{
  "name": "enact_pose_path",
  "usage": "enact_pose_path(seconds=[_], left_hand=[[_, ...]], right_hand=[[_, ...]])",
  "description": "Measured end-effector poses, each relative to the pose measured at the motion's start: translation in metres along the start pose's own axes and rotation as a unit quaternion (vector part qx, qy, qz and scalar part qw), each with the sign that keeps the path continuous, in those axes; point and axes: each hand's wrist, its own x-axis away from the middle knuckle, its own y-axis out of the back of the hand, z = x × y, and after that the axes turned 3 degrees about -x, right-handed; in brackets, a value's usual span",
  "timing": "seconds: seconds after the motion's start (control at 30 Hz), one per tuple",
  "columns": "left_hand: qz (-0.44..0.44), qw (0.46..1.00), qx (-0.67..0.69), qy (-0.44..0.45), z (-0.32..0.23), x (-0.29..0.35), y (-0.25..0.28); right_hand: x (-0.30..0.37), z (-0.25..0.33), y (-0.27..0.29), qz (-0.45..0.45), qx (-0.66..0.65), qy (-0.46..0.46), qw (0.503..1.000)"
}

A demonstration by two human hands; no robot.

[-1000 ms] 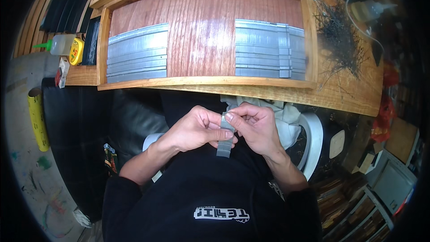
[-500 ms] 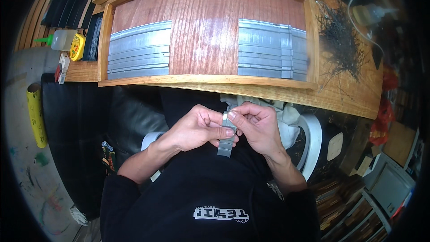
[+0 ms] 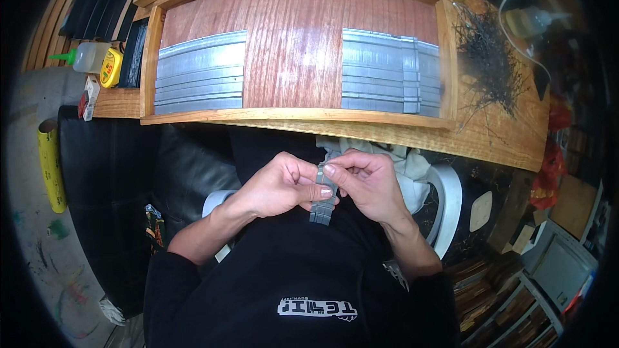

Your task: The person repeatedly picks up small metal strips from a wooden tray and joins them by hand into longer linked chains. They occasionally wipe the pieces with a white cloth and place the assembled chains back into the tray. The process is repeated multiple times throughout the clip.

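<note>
Above my lap, a short grey banded strip hangs between my two hands, its lower end sticking out below the fingers. My left hand is closed on it, with the thumb lying across its front. Around its upper end the thumb and fingers of my right hand are pinched. My fingers cover much of the strip's middle. Beyond my hands, a wooden tray holds a left block of grey strips and a right block of grey strips, with bare reddish board between them.
A heap of thin black wire-like pieces lies on the wooden table at the right. At the left are a green-tipped bottle, a yellow tape measure and a yellow roll. A white chair arm stands by my right forearm.
The strip has shifted slightly left and its lower end has turned a little. My right thumb sits slightly lower and further left at its top. My left hand keeps its grip.
</note>
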Motion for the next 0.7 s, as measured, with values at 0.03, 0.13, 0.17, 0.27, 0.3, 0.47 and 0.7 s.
enact_pose_path(seconds=[0.03,0.13,0.17,0.27,0.3,0.47,0.7], left_hand=[[0.002,1.000,-0.005,0.002,0.0006,-0.0001,0.0003],[0.002,1.000,-0.006,-0.002,0.0012,-0.0007,0.0006],[0.001,1.000,-0.001,-0.003,0.0009,-0.0005,-0.0001],[-0.002,1.000,0.007,-0.007,0.0000,-0.0005,-0.0021],[-0.003,1.000,0.006,-0.009,0.0001,-0.0007,-0.0020],[-0.011,1.000,0.008,-0.009,0.0005,-0.0012,-0.0034],[-0.023,1.000,0.017,-0.009,0.0022,-0.0008,-0.0041]], right_hand=[[-0.0003,-0.0010,-0.0007,-0.001,0.006,0.007,1.000],[0.0006,-0.0017,-0.0034,-0.013,0.005,0.013,1.000],[0.0009,-0.0019,-0.0034,-0.014,0.006,0.014,1.000],[0.0015,-0.0030,-0.0031,-0.020,0.003,0.019,1.000],[0.0015,-0.0031,-0.0036,-0.022,-0.001,0.021,1.000],[0.0012,-0.0039,-0.0015,-0.022,-0.005,0.026,0.999],[0.0017,-0.0041,-0.0024,-0.031,0.005,0.023,0.999]])
